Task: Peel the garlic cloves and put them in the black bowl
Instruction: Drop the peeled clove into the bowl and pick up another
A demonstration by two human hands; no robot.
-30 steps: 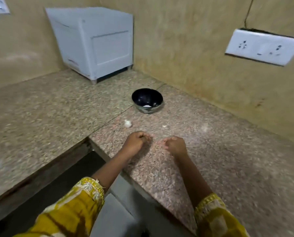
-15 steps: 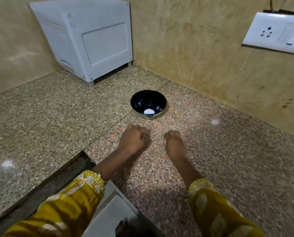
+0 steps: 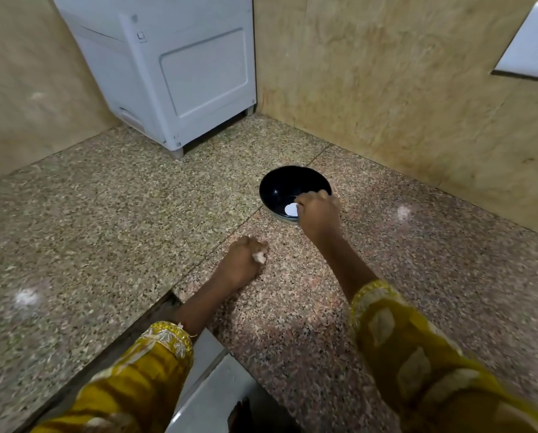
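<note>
we see one peeled clove [image 3: 290,209] in black bowl [image 3: 278,182]; right hand [image 3: 319,214] curled at its rim, grip unclear; left hand [image 3: 241,265] pinches garlic bit [image 3: 259,257], unfinished.

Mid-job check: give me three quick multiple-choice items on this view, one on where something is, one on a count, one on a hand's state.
1. Where is the right hand?
A) over the near rim of the black bowl
B) touching the left hand
C) out of view

2. What shows inside the bowl?
A) nothing
B) one white piece
C) four white pieces

3. What is the left hand doing?
A) lying flat
B) gripping the bowl
C) pinching a whitish garlic piece

Key: 1 A, its knuckles overlap the rim; 2 B, a single piece lies at the bottom; 3 C, the bit sticks out at its fingertips.
</note>
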